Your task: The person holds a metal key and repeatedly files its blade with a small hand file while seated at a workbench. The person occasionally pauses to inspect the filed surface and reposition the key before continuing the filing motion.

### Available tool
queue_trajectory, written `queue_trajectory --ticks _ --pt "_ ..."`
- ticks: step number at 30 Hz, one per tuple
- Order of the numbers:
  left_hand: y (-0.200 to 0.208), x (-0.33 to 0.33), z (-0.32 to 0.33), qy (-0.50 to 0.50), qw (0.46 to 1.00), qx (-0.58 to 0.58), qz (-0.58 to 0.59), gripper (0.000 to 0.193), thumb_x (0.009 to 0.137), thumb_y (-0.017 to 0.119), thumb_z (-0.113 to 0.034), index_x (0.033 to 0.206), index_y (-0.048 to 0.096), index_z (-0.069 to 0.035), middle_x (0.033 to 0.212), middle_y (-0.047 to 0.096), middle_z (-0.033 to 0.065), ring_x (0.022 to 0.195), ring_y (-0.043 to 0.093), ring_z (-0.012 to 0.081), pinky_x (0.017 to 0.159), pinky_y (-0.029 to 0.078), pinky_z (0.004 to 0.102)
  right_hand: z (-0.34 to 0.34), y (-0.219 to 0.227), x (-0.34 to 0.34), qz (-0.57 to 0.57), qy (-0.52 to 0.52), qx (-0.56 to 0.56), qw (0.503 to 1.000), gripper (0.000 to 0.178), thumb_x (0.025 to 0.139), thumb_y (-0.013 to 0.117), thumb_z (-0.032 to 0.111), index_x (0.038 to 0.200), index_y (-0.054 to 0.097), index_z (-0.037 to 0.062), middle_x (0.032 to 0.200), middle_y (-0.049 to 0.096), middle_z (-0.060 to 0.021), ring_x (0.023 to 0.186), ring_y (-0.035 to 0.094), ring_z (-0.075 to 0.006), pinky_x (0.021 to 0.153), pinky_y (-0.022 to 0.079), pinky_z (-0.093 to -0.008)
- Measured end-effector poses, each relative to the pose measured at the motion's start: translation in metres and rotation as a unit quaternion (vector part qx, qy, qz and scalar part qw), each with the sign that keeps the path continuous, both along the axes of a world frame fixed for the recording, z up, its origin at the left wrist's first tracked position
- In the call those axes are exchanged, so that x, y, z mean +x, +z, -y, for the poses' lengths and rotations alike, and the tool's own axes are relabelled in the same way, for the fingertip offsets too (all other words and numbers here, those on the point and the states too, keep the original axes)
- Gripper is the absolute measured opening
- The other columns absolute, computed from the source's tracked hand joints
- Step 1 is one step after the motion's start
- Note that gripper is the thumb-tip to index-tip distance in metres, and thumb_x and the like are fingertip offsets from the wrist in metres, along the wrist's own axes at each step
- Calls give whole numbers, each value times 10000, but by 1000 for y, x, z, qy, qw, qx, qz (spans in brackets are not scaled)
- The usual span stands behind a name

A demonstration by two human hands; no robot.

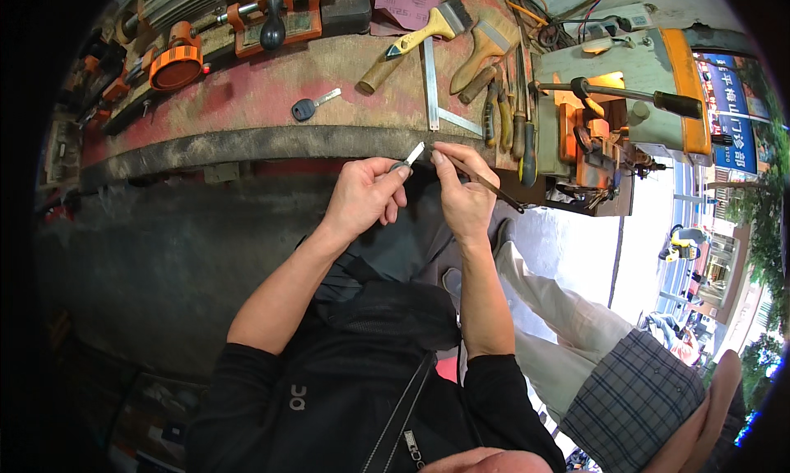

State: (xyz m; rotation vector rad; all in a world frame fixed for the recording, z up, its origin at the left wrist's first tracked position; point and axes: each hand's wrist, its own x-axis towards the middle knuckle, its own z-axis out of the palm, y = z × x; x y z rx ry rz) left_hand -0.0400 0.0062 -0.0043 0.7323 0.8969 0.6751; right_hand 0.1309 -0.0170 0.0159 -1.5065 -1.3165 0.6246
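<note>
Between thumb and fingers, my left hand (362,195) pinches a key (415,154), its silver blade pointing up and away from me. My right hand (466,195) is closed on a thin, dark, bar-like tool (504,195), whose long end sticks out past the knuckles to the right. The tool's near tip is beside the key blade; whether they touch I cannot tell. Both hands are just in front of the bench edge. Farther back on the worn bench (247,115) lies another key (304,108) with a black head.
Two brushes (428,27) (485,49), a metal square (431,86), pliers (504,115) and a screwdriver (527,156) lie behind my right hand. A key-cutting machine (609,103) stands right, an orange-and-black machine (177,66) far left. Close on my right is a person in a plaid shirt (634,387).
</note>
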Motion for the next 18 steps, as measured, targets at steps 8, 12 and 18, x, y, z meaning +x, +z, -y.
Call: queue_trajectory --ticks 8,12,18 --pt "-2 3 4 20 1000 19 10 211 1041 590 -146 1066 690 38 686 658 47 481 580 81 415 432 210 -1 -3 -2 223 61 158 960 165 816 740 -109 943 684 -20 938 739 -160 829 723 -307 738 571 -351" --pt "-2 2 2 19 999 -3 25 224 1030 593 -144 1044 693 56 676 660 66 468 584 93 397 430 230 3 0 -10 236 55 166 956 168 805 753 -106 930 679 -21 937 737 -172 835 722 -314 733 572 -349" --pt "-5 3 3 19 999 24 26 224 1039 587 -149 1034 696 46 675 655 60 470 583 93 400 436 231 13 -5 -21 226 43 168 959 195 797 758 -113 949 682 -18 941 737 -172 836 724 -307 736 573 -346"
